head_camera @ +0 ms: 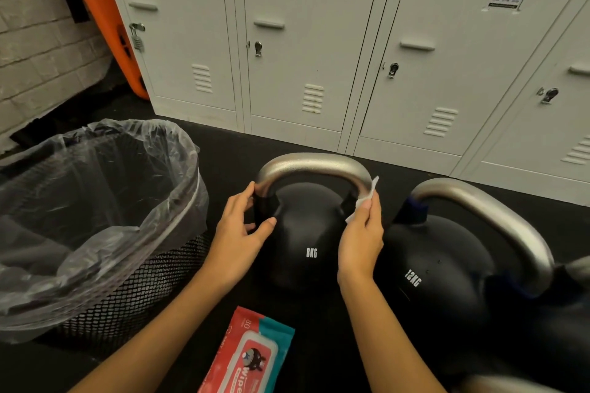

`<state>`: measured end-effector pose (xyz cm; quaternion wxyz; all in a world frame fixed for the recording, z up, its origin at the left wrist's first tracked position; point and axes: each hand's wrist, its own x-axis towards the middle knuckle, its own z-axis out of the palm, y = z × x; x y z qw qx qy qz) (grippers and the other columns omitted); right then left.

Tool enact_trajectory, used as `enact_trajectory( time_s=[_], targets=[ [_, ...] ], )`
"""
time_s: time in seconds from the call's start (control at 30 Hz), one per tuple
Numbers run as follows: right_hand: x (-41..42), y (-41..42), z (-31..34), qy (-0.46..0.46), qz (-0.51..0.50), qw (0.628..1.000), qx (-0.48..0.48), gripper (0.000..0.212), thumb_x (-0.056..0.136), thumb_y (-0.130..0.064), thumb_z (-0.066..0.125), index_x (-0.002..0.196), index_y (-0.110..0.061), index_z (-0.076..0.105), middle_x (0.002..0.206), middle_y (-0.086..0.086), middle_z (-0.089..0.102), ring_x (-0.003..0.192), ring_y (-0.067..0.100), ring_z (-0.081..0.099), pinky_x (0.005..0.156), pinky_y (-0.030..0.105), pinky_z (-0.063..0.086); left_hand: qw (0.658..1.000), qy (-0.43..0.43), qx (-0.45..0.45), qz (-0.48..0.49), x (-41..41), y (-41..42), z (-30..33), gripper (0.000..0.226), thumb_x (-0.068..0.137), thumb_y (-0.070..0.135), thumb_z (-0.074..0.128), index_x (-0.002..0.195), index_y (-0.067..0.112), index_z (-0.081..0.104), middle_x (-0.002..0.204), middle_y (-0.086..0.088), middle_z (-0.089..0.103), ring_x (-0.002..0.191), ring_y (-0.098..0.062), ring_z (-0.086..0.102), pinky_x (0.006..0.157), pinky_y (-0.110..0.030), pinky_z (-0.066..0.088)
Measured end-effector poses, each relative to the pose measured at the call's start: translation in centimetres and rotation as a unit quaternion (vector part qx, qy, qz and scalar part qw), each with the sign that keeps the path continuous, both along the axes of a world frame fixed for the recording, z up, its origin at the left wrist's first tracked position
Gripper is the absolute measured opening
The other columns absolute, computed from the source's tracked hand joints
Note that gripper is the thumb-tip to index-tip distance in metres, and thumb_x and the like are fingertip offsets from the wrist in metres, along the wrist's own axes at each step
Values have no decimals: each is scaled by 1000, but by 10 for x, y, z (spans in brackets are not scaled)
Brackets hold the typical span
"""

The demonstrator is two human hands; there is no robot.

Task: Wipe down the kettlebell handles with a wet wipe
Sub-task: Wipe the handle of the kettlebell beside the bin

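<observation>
Head view shows the person crouched over the 8 kg kettlebell, which sits at centre frame on the dark floor. The right hand pinches a white wipe between thumb and fingers and presses it against the handle at its 3 o'clock bend, probably to rub that side down towards the base. The left hand holds the opposite leg of the handle at 9 o'clock, fingers curled round it and thumb resting on the bell, seemingly to steady it against the wiping push. A 12 kg kettlebell stands just beside, at 3 o'clock, likely next in line. The lined bin waits at 9 o'clock for used wipes, and the wipe pack lies at 6 o'clock, within easy reach. Lockers fill 12 o'clock.
</observation>
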<state>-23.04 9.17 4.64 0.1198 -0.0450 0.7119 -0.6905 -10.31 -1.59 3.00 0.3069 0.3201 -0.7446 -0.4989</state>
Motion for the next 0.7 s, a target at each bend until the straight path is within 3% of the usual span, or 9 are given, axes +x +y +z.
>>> enact_trajectory(
  time_s=[0.1,0.2,0.3,0.43,0.53,0.63,0.7],
  targets=[
    [5,5,-13,0,5,998,63,44,107,-27,31,151,-31,31,138,5,54,120,16,52,92,23,36,1000,-1,1,-1,0,-1,0,72,88,12,65,149,23,29,134,12,36,123,3,39,97,-21,43],
    [5,9,-17,40,20,994,103,47,106,-23,37,152,-29,29,131,9,59,106,12,52,89,23,39,1000,0,-1,2,-1,0,-1,72,87,11,65,149,22,29,131,14,36,116,9,43,92,-16,43],
    [0,10,-10,87,23,991,100,51,103,-23,46,151,-31,31,128,5,61,99,3,49,87,17,37,1000,-1,-4,5,-1,-1,-2,71,87,10,65,148,22,30,131,13,36,113,15,41,90,-14,43],
    [-11,5,-4,147,0,987,65,53,99,-19,55,149,-29,38,125,-2,62,109,5,57,84,-2,34,1000,2,-6,6,-1,0,-2,71,88,9,64,148,22,30,132,13,36,117,11,40,88,-12,43],
    [-13,6,-10,137,-1,989,61,55,97,-18,59,147,-29,40,112,-11,61,95,-5,55,75,-9,33,1000,3,-10,11,-2,0,-3,70,88,8,64,148,21,31,133,10,37,117,11,41,85,-8,44],
    [-9,12,-21,94,8,992,81,54,95,-21,62,146,-26,43,112,-5,67,85,-6,56,81,3,37,1000,7,-8,11,-2,1,-4,69,88,7,63,148,20,31,133,10,36,116,11,42,80,-3,44],
    [-8,15,-28,60,11,994,87,50,94,-21,63,143,-22,49,103,-6,67,75,-11,51,76,3,37,1000,7,-8,10,-2,1,-4,69,88,6,63,148,20,31,133,11,36,118,8,41,79,-2,43]
  ],
)
